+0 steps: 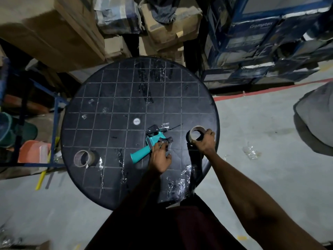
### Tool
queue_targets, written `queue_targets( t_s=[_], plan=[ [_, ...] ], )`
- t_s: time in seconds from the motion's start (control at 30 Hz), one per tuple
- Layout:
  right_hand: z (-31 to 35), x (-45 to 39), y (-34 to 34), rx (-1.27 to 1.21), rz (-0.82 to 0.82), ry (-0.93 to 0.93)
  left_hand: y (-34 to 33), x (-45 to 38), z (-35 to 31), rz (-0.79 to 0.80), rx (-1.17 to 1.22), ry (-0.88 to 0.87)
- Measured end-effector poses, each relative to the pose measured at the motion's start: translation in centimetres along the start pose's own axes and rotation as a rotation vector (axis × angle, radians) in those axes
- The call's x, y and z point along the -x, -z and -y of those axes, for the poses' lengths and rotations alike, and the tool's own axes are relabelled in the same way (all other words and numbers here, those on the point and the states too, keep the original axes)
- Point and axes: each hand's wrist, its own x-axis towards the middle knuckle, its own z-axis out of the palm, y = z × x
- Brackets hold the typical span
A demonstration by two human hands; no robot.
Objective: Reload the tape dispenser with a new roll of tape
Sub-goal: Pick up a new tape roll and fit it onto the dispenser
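Teal plastic tape dispenser point(150, 143) with black roller head lies flat near the round table's centre-right, handle pointing near-left, spindle bare; brown-cored tape roll point(196, 136) stands on edge to its right; second clear tape roll point(83, 158) lies at the table's near-left.

"Crompton" is printed on a blue carton point(259, 31).

Table point(115, 98): we see black, with a pale grid of squares.
Tape dispenser point(144, 150): we note a teal body and handle, black fittings.
Tape rolls point(197, 135) point(83, 158): we read brownish.
Boxes point(252, 42): blue at right, plain tan cardboard point(54, 29) at left.
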Motion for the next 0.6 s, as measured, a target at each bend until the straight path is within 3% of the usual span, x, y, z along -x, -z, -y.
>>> queue_targets(
  t_s=[0.13,0.4,0.6],
  plan=[
    [2.0,3.5,-0.4,-0.110,-0.043,0.030,0.7,0.2,0.0,-0.003,0.079,0.004],
    [5.9,9.8,-3.0,-0.164,0.049,0.232,2.8,0.2,1.5,0.052,0.400,0.032],
    [7.4,11.3,-4.4,-0.144,0.124,0.367,4.8,0.6,3.1,0.060,0.343,-0.030]
  ],
)
